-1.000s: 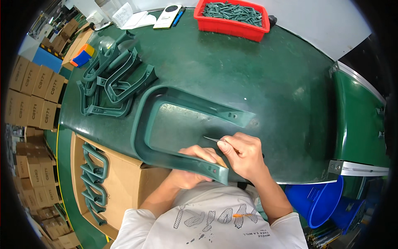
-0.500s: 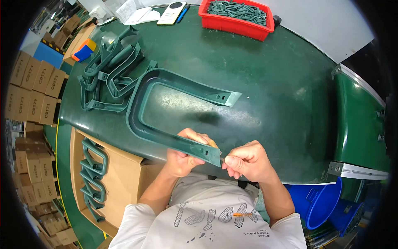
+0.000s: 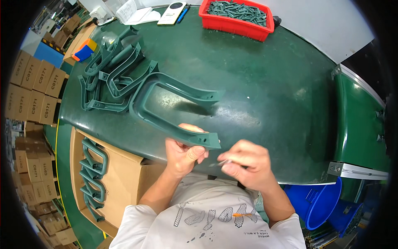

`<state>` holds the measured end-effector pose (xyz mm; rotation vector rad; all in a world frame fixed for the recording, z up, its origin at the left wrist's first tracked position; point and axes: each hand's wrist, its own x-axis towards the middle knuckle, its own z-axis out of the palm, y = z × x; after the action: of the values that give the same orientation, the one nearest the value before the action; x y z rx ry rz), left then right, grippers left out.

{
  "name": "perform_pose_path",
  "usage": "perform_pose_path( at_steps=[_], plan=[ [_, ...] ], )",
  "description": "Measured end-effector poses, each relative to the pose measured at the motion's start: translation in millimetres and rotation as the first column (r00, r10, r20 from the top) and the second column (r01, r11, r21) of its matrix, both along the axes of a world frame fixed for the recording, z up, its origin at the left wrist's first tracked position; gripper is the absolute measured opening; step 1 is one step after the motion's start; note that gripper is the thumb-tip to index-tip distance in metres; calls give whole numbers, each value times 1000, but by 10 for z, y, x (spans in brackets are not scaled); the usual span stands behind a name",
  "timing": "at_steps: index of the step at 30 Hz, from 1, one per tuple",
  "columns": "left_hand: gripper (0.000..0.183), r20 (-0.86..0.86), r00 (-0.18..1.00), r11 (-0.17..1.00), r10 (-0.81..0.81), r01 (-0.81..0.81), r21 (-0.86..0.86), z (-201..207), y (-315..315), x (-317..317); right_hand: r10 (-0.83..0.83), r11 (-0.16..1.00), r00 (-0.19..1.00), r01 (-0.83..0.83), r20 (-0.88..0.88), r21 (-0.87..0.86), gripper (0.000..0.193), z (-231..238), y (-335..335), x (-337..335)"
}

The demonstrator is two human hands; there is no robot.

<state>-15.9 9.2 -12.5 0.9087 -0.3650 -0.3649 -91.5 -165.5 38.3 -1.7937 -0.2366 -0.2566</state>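
Head view: your left hand (image 3: 182, 154) grips the dark-green U-shaped plastic frame (image 3: 154, 114), its arm running toward three o'clock; your right hand (image 3: 244, 164), pinching a thin metal blade (image 3: 218, 163), sits nearer that end.

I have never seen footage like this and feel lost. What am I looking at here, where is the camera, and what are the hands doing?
There is no machine: a person works with bare hands, filmed by a wide fisheye camera on their head looking down, so straight edges bend. The left hand grips one arm of a big dark green U-shaped plastic frame that rests on the green table. The right hand pinches a small thin tool beside the frame's end. More green frames are piled on the table's far left, a red bin of small green parts stands at the back, and a cardboard box below left holds further frames.
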Motion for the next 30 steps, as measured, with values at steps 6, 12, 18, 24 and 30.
perform_pose_path(
  at_steps=[6,12,18,24,30],
  plan=[
    [41,-71,997,999,33,-34,-5,122,-69,-98,-295,902,895,376,335,-210,23,-122,30,36],
    [42,-81,996,999,35,-34,8,123,-60,-107,-286,901,882,380,374,-209,23,-126,37,53],
    [36,-79,997,999,-23,20,-34,85,-23,-98,-277,899,887,375,369,-227,22,-113,39,64],
    [36,-88,996,999,-23,20,-33,61,-27,-114,-250,903,884,360,395,-234,23,-137,32,72],
    [37,-85,996,999,-29,26,-43,48,-28,-116,-259,897,874,375,411,-233,24,-149,42,73]
  ],
)
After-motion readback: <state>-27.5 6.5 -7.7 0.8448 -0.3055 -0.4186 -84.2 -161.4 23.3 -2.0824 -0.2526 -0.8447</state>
